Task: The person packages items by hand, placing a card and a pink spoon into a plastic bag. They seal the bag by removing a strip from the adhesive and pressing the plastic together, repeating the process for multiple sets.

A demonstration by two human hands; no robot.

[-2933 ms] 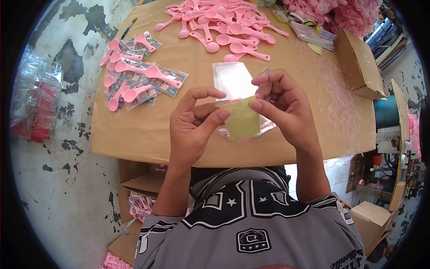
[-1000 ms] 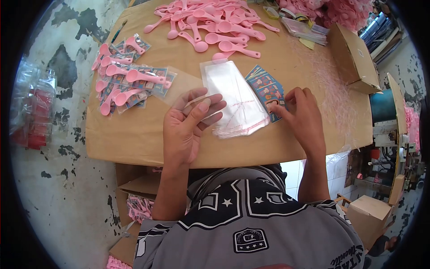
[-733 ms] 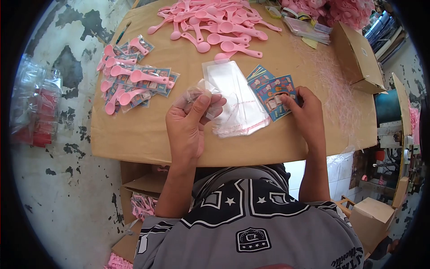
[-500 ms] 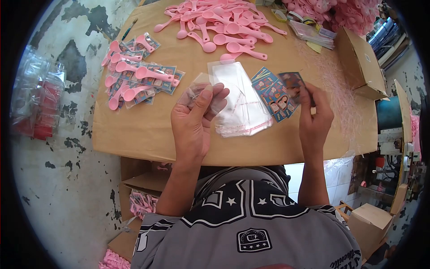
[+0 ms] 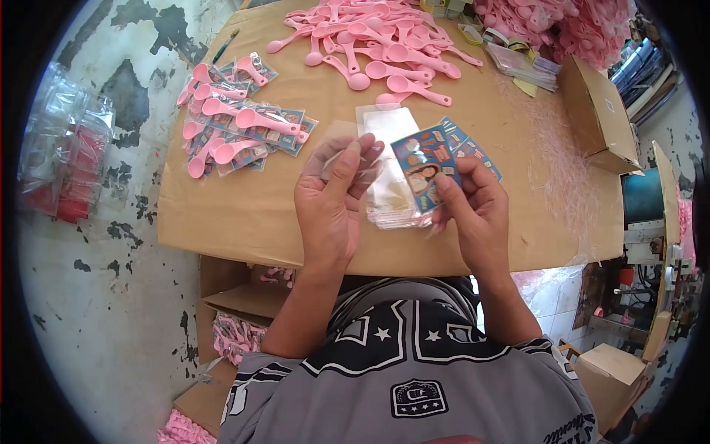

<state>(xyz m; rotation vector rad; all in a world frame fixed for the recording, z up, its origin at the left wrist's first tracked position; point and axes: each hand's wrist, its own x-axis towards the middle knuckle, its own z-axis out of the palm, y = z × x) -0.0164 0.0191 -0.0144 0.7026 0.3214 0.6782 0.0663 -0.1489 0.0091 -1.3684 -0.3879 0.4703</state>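
Note:
My left hand (image 5: pixel 334 196) is closed on a clear plastic bag (image 5: pixel 330 148), pinched between thumb and fingers above the table. In my right hand (image 5: pixel 473 211) is a blue printed card (image 5: pixel 427 166), gripped at its right edge and held upright just right of the bag. Behind that card lie more blue cards (image 5: pixel 484 159) on the table, partly hidden by it and my right fingers. Between my hands lies a stack of clear plastic bags (image 5: pixel 388 196), also partly covered by the held card.
Packed pink spoons with cards (image 5: pixel 237 129) lie at the left. A large heap of loose pink spoons (image 5: pixel 392 44) covers the back of the brown-covered table (image 5: pixel 244 222). A cardboard box (image 5: pixel 600 111) and plastic strands (image 5: pixel 569 185) are at the right.
My right hand has lifted a card off the fanned cards and brought it left, over the bag stack, turning its printed face into view. My left hand still holds the bag, shifted slightly right.

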